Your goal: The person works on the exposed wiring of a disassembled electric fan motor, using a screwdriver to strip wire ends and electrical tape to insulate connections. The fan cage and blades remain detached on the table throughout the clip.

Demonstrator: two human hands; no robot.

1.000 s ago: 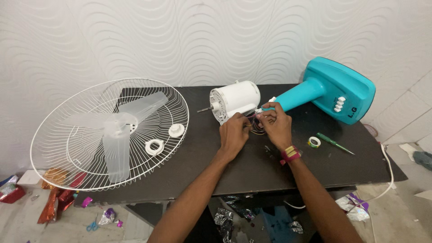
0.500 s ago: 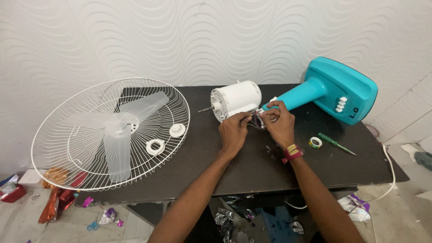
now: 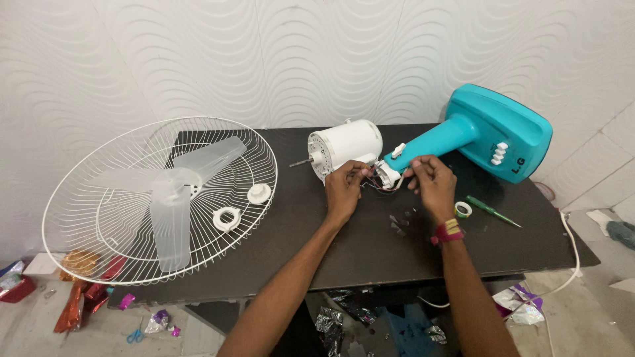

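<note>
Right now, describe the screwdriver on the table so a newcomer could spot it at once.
Start at the teal fan base on the dark table. Just below it, right of the right hand, lies the screwdriver: thin, green-handled, beside a small tape roll.

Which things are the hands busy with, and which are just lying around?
In use: left hand and right hand, fingers on the wires between the white motor and the teal fan stand.

Lying about: wire guard, clear blades, two white rings, tape roll, green screwdriver.
</note>
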